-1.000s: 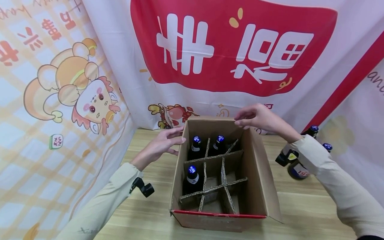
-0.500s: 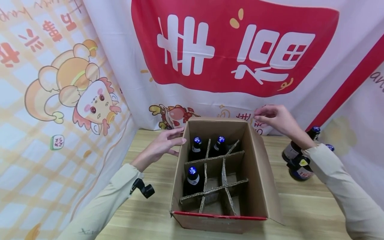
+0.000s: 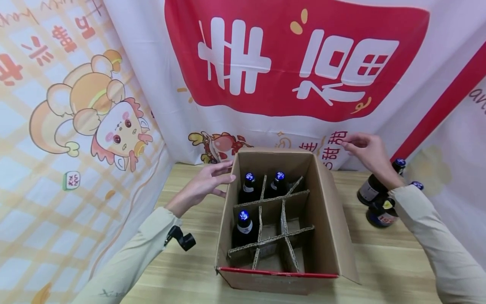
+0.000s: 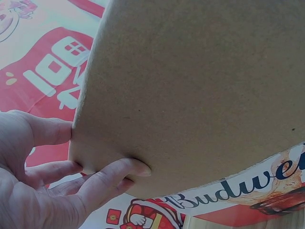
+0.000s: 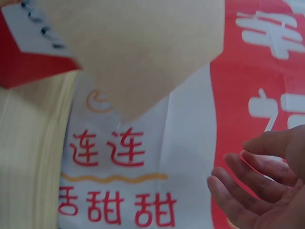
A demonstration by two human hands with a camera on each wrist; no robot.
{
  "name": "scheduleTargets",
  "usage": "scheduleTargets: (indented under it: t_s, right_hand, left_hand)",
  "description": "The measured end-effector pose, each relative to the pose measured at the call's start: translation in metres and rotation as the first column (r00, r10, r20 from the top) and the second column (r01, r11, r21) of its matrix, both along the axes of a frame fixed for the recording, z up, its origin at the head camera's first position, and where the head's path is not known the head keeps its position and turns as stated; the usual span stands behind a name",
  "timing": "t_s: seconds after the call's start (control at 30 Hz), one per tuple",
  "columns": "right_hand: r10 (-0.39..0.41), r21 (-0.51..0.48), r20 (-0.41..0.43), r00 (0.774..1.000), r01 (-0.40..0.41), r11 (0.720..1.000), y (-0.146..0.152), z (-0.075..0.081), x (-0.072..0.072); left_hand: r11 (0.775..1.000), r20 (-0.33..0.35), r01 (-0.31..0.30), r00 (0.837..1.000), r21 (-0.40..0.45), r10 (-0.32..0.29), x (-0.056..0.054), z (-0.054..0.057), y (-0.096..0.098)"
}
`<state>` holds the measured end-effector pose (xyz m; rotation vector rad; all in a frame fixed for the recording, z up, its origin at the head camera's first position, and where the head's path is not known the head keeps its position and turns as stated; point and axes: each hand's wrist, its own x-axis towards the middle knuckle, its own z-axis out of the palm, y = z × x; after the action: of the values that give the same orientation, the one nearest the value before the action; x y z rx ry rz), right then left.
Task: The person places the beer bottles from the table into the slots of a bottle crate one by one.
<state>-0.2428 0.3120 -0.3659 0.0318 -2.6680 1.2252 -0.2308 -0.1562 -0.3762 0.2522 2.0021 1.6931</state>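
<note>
- My left hand [image 3: 206, 181] — fingers unclenched — rests against the left side of the Budweiser carton [image 3: 277, 285];
- my right hand [image 3: 367, 155], released, hangs right of it;
- the carton sits on the worktop [image 3: 387, 261]; three blue-capped bottles [image 3: 243, 232] stand in its divider [image 3: 271, 210]; dark bottles [image 3: 369, 192] stand rightward.

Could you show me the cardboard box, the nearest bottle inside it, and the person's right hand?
Cardboard box [image 3: 275, 284]: head view, on its front wall.
Nearest bottle [image 3: 244, 228]: head view, on its neck label.
Right hand [image 3: 373, 158]: head view, middle of hand.
</note>
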Motion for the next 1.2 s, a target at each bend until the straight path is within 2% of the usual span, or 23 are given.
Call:
scheduleTargets:
  t_s: [0.27, 0.47, 0.6, 0.7, 0.77, 0.83, 0.93, 1.0, 1.1, 1.2]
  right_hand:
    - [-0.152, 0.018, -0.037, 0.988, 0.153, 0.988, 0.029, -0.018, -0.006]
    - [-0.249, 0.08, -0.065, 0.966, 0.254, 0.964, 0.048, -0.032, -0.005]
    - [-0.28, 0.134, -0.086, 0.956, 0.29, 0.948, 0.06, -0.043, -0.001]
    - [-0.294, 0.172, -0.143, 0.945, 0.316, 0.933, 0.067, -0.054, 0.002]
    - [-0.304, 0.179, -0.169, 0.938, 0.333, 0.926, 0.071, -0.062, 0.004]
    - [-0.343, 0.174, -0.16, 0.926, 0.368, 0.913, 0.073, -0.07, 0.005]
    - [-0.433, 0.108, -0.133, 0.892, 0.447, 0.888, 0.073, -0.08, 0.006]
    - [-0.504, 0.045, -0.125, 0.855, 0.512, 0.858, 0.074, -0.088, 0.006]
    - [-0.583, -0.067, -0.181, 0.792, 0.582, 0.811, 0.075, -0.105, 0.003]
    - [-0.654, -0.189, -0.256, 0.712, 0.627, 0.756, 0.077, -0.122, -0.001]
  left_hand:
    - [1.0, -0.01, 0.0, 1.0, -0.009, 0.0, 0.001, 0.0, -0.001]
    - [1.0, -0.005, 0.004, 1.0, -0.009, -0.004, 0.001, -0.001, -0.002]
    - [1.0, -0.005, 0.006, 1.0, -0.009, -0.006, 0.001, -0.003, -0.001]
    - [1.0, -0.005, 0.004, 1.0, -0.012, -0.004, 0.0, -0.001, -0.001]
    - [1.0, -0.004, 0.003, 1.0, -0.013, -0.003, 0.0, 0.0, -0.001]
    - [1.0, -0.002, 0.001, 1.0, -0.014, -0.001, 0.001, 0.001, -0.001]
    - [1.0, -0.001, 0.0, 1.0, -0.012, 0.0, 0.001, 0.001, 0.0]
    - [1.0, -0.004, -0.001, 1.0, -0.01, 0.001, 0.001, 0.0, -0.001]
    - [1.0, -0.002, -0.007, 1.0, -0.011, 0.007, 0.001, 0.0, -0.001]
    - [1.0, 0.0, -0.006, 1.0, -0.01, 0.006, 0.0, -0.001, -0.001]
